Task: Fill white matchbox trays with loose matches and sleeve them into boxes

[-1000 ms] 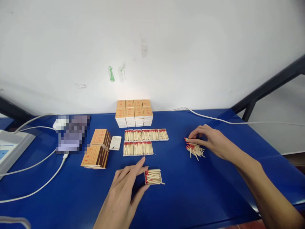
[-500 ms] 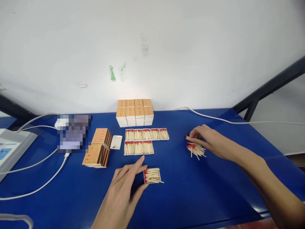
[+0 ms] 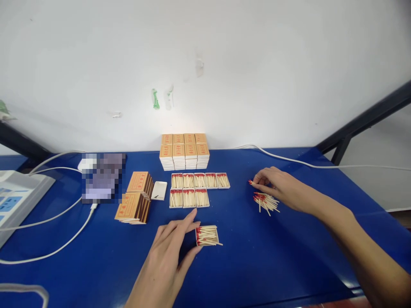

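My left hand [image 3: 171, 252] grips a small white matchbox tray [image 3: 217, 234], thumb at its near left corner and fingertips at its far side. Matches [image 3: 205, 233] lie loosely inside it with red heads to the left, and one sticks out past the right wall. Over on the right, my right hand [image 3: 272, 182] pinches a few matches [image 3: 251, 182] with their red heads showing; their exact number is hidden. Just below that hand, a loose pile of matches [image 3: 267, 202] lies on the blue table. Two rows of filled trays [image 3: 189, 198] stand beyond my left hand.
Stacked closed matchboxes [image 3: 184, 152] stand against the wall. Orange matchbox sleeves [image 3: 135, 205] are piled at left, beside a white tray [image 3: 159, 191] with a dark mark. A pixelated object [image 3: 104, 177], white cables [image 3: 69, 256] and a power strip [image 3: 19, 201] lie further left.
My right hand has shifted slightly left and lifted a little from the pile, the pinched matches now clear of it. My left hand keeps its hold; the whole view has shifted slightly.
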Demonstrator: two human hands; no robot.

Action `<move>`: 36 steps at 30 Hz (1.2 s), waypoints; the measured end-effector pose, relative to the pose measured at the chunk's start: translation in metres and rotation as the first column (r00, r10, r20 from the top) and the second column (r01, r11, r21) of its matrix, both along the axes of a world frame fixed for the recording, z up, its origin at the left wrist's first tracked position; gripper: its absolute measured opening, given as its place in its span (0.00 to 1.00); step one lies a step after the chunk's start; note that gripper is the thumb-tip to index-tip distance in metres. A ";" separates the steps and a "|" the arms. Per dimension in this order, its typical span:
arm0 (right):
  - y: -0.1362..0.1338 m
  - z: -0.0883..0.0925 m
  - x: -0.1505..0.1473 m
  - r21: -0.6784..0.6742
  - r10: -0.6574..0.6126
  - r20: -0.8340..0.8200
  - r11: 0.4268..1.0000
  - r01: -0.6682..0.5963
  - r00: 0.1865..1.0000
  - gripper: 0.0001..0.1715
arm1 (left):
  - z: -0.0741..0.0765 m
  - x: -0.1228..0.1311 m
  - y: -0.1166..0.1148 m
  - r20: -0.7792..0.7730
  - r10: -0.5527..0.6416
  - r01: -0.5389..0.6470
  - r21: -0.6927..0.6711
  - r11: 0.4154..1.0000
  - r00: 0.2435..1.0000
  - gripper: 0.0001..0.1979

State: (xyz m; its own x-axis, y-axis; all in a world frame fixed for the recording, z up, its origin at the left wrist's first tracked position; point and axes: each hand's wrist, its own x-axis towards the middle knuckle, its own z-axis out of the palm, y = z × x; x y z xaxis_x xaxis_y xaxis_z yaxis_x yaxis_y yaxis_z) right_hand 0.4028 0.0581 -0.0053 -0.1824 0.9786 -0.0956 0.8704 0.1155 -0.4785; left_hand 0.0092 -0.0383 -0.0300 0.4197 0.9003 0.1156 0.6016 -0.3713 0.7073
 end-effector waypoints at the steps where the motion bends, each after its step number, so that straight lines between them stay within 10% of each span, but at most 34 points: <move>1: -0.001 0.001 0.000 -0.011 -0.009 -0.003 1.000 0.009 1.000 0.35 | 0.001 0.000 0.000 -0.001 0.001 -0.001 -0.009 1.000 1.000 0.37; 14: -0.002 0.020 -0.001 -0.264 -0.064 -0.110 0.964 0.033 0.992 0.33 | 0.001 -0.001 0.003 -0.009 -0.009 0.009 0.020 1.000 1.000 0.38; 26: -0.008 0.027 0.005 -0.127 -0.079 -0.098 0.990 0.067 0.992 0.31 | -0.003 0.000 0.003 0.006 0.001 -0.001 0.002 1.000 1.000 0.36; 33: -0.061 0.051 -0.078 0.025 0.157 -0.086 0.988 -0.155 0.984 0.17 | -0.005 0.000 0.004 0.013 0.003 -0.003 0.021 1.000 1.000 0.36; 36: -0.076 0.045 -0.124 0.172 0.386 0.071 0.903 -0.392 0.920 0.12 | -0.005 0.001 0.005 0.017 0.001 -0.002 0.044 0.999 1.000 0.37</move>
State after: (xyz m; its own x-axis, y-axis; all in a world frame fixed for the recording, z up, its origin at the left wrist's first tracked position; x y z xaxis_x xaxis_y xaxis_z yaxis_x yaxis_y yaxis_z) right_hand 0.2783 -0.0177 0.0400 -0.5521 0.8315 0.0620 0.7540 0.5296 -0.3886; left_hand 0.0103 -0.0333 -0.0349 0.4158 0.8949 0.1623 0.5905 -0.4014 0.7001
